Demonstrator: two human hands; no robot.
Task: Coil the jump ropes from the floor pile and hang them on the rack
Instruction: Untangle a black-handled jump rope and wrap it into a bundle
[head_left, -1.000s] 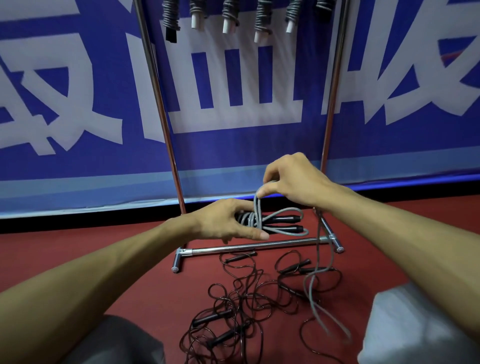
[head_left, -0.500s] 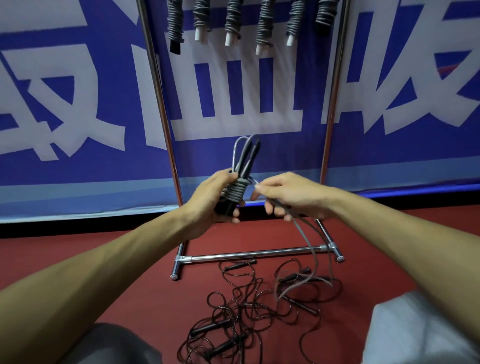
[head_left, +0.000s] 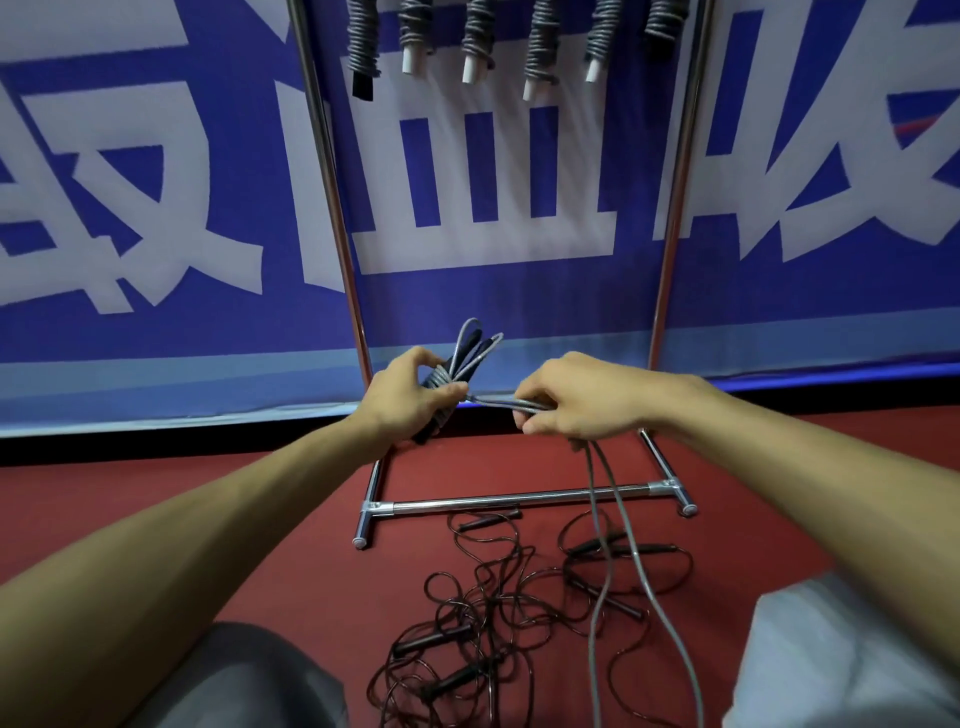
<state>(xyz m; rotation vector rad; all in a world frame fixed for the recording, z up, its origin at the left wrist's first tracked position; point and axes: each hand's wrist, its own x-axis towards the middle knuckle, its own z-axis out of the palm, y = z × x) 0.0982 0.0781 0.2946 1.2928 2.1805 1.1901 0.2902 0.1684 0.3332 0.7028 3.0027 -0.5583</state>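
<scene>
My left hand (head_left: 410, 397) grips a bundle of grey jump rope (head_left: 467, 348) with black handles, held upright in front of the rack's left post. A few turns of cord are wound around the bundle. My right hand (head_left: 576, 397) pinches the loose grey cord just right of the bundle, and two strands hang from it down to the floor (head_left: 613, 561). A tangled pile of dark jump ropes (head_left: 498, 618) with black handles lies on the red floor below. Several coiled ropes (head_left: 540, 47) hang from the top of the chrome rack (head_left: 514, 501).
The rack's two chrome uprights (head_left: 332, 197) stand before a blue banner with large white characters. Its base bar and feet rest on the red floor just behind the rope pile. My knees show at the bottom left and right.
The bundle was turned from lying sideways to upright and lifted. My right hand has pulled the loose cord out to the right of the bundle, away from my left hand.
</scene>
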